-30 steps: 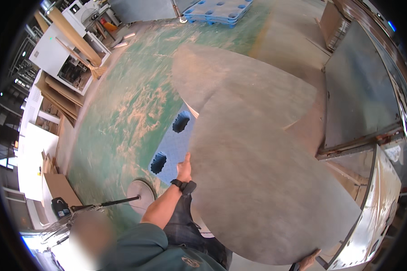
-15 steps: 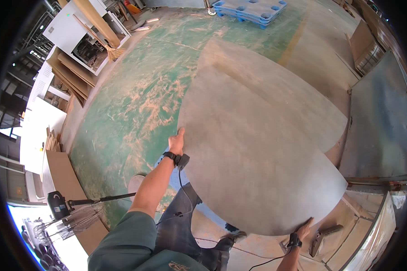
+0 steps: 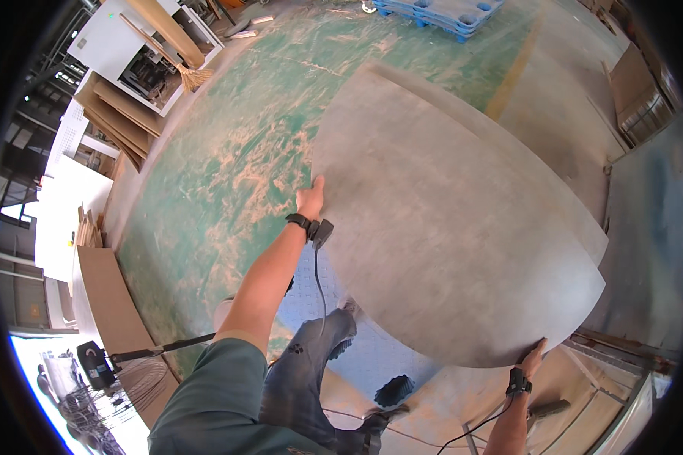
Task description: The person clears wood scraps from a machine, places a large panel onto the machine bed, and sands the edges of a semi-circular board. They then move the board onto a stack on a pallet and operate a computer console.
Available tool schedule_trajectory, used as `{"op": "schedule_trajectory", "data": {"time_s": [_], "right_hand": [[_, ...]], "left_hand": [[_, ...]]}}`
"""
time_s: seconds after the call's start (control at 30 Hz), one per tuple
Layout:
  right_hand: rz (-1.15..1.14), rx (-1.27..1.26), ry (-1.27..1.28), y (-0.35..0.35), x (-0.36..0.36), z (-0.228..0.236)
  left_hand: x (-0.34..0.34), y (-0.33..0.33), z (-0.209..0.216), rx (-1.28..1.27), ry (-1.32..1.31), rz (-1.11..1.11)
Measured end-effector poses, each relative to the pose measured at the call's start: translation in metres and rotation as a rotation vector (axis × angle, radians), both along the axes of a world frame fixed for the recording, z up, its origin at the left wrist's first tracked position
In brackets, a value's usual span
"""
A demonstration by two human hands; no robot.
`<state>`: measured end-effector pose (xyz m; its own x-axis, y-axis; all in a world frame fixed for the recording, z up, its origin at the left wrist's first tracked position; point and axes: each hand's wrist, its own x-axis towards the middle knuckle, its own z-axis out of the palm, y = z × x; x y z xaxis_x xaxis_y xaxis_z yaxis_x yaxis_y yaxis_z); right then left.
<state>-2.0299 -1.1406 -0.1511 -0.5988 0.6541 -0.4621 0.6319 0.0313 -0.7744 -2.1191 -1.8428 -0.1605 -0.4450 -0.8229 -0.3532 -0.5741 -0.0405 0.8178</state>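
A large grey panel (image 3: pixel 448 220), mottled like concrete, fills the middle of the head view. My left hand (image 3: pixel 310 199) grips its left edge, thumb on the top face and the other fingers hidden beneath. My right hand (image 3: pixel 533 360) holds the near right corner, its fingers partly out of sight under the edge. Below it lies a second grey panel (image 3: pixel 508 140), showing along the far right side and slightly out of line with the upper one. Under the near edge a blue plastic pallet (image 3: pixel 357 334) shows beside my legs.
Another blue pallet (image 3: pixel 440 14) lies at the far end of the dusty green floor (image 3: pixel 228 182). A broom (image 3: pixel 193 76) and brown boards (image 3: pixel 121 121) lean at the left. A fan (image 3: pixel 95 364) stands near left. A large smooth sheet (image 3: pixel 649 220) borders the right.
The held panel has swung round and now covers more of the lower one. Both hands moved up and right in view with it, uncovering more of the near blue pallet.
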Motion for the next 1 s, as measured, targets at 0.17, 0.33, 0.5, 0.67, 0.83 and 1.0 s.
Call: {"op": "schedule_trajectory", "data": {"time_s": [0.17,0.33,0.5,0.67,0.83,1.0], "right_hand": [[0.014,-0.042,-0.020,0.026,-0.048,-0.018],[0.089,-0.008,-0.151,0.047,-0.096,-0.022],[0.206,0.077,-0.276,0.058,-0.132,-0.015],[0.261,-0.259,-0.178,0.065,-0.150,-0.014],[0.111,-0.327,-0.167,0.069,-0.151,-0.012],[-0.167,-0.638,-0.190,0.060,-0.155,-0.005]], "left_hand": [[-0.056,0.000,0.005,0.020,-0.070,-0.007],[-0.084,0.003,0.005,-0.068,-0.141,0.006],[-0.099,-0.006,-0.014,-0.194,-0.075,-0.036],[-0.108,-0.021,-0.025,-0.281,-0.106,-0.190],[-0.106,-0.018,-0.014,-0.214,-0.218,-0.239],[-0.027,0.039,0.008,-0.461,-0.147,-0.615]]}}
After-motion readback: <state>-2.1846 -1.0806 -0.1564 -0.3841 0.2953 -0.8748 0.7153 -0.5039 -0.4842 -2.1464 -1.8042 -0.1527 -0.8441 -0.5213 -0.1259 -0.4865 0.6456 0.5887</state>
